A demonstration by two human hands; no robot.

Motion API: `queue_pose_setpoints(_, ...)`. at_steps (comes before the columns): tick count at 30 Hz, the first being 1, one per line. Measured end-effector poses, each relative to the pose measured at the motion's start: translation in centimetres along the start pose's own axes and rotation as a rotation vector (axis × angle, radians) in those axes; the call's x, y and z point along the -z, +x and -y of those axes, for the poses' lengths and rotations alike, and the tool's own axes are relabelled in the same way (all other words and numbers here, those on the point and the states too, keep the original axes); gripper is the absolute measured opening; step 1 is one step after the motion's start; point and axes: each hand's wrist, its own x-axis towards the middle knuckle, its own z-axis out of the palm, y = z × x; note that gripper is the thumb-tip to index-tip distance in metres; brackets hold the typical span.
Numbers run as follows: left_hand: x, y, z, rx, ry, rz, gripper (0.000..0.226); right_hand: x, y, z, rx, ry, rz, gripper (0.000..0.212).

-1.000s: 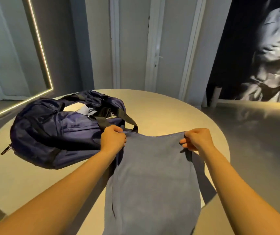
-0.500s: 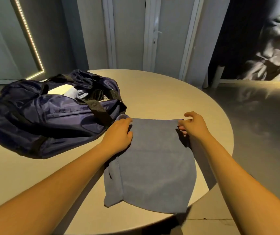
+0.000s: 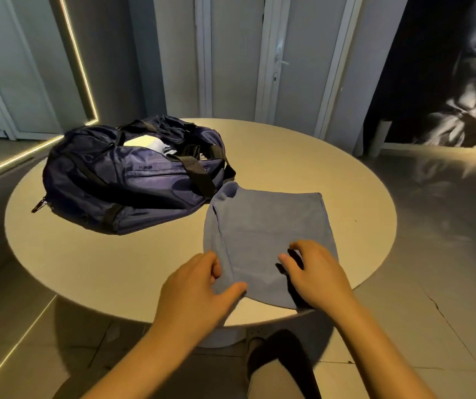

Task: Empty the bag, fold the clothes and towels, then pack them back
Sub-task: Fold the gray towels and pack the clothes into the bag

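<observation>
The blue towel (image 3: pixel 268 226) lies flat on the round table (image 3: pixel 110 266), on the right half in front of me. Its long axis runs away from me, from the near rim of the table toward the middle. A stitched hem runs down its left side, where one layer lies folded over another. The far left corner curls up and touches the bag (image 3: pixel 121 182); the far edge lies straight across.

My left hand (image 3: pixel 199 286) holds the near left corner of the towel, thumb lying on top of the cloth and fingers curled in at its left edge. My right hand (image 3: pixel 314 272) sits over the near right part of the towel with the fingers bent down onto it; I cannot tell whether it is gripping the cloth or only resting there.

The bag is a dark navy duffel on the far left part of the table, lying lengthwise from left to right. Its top gapes open, with something pale showing inside and black straps draped over its right end. A zip pull hangs at its left end.
</observation>
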Motion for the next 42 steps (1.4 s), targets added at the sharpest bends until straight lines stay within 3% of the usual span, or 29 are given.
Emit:
queue_pose_setpoints(4,-2.4,-0.3,1.5,-0.099,0.135,-0.119,0.031,-1.6,-0.9,-0.2,0.071,-0.153,0.002,0.044)
queue_pose_setpoints(9,-2.8,-0.2,1.8,-0.119,0.199,-0.215,0.009,-1.8,-1.7,-1.0,0.097,-0.21,0.059,0.079)
queue_pose_setpoints(12,-2.0,-0.6,1.9,-0.114,0.159,-0.268,0.007,-1.4,-1.8,-1.0,0.121,-0.224,0.061,0.071)
queue_pose_setpoints(15,-0.7,-1.0,2.2,-0.033,0.017,-0.293,0.011,-1.0,-1.9,-1.2,0.143,-0.248,0.085,0.063)
queue_pose_setpoints(19,1.1,-0.9,2.6,0.237,-0.4,-0.231,0.018,-0.2,-2.1,-1.5,0.163,-0.21,0.132,0.107)
queue_pose_setpoints(20,1.5,-0.9,2.7,0.274,-0.465,-0.212,0.021,-0.2,-2.0,-1.7,0.17,-0.205,0.132,0.11)
queue_pose_setpoints(24,2.6,-1.3,2.8,0.343,-0.488,-0.125,0.024,-0.2,-2.0,-2.0,0.175,-0.205,0.131,0.071)
queue_pose_setpoints(28,3.6,-1.6,3.2,0.394,-0.348,0.038,0.025,0.3,-1.9,-2.2,0.186,-0.168,0.141,0.066)
queue_pose_setpoints(32,3.6,-1.7,2.7,0.228,-0.048,-0.12,0.019,1.1,-2.2,-2.3,0.189,0.017,0.08,0.052)
queue_pose_setpoints(35,2.4,-1.2,0.2,-0.063,-0.052,-0.154,0.014,2.0,-3.8,-3.4,0.074,0.28,-0.223,0.024)
queue_pose_setpoints(37,0.9,-0.5,-1.2,-0.232,-0.039,0.019,0.022,2.6,-5.3,-4.5,-0.097,0.392,-0.393,0.011)
queue_pose_setpoints(38,-0.2,0.0,-1.6,-0.303,0.037,0.141,0.042,2.7,-5.9,-5.2,-0.193,0.453,-0.416,0.014)
queue_pose_setpoints(40,-2.1,0.6,-1.6,-0.375,0.26,0.371,0.084,2.8,-7.3,-5.9,-0.364,0.598,-0.324,0.015)
queue_pose_setpoints(42,-3.8,0.5,-1.3,-0.41,0.435,0.472,0.093,2.6,-8.6,-5.6,-0.519,0.815,-0.143,0.024)
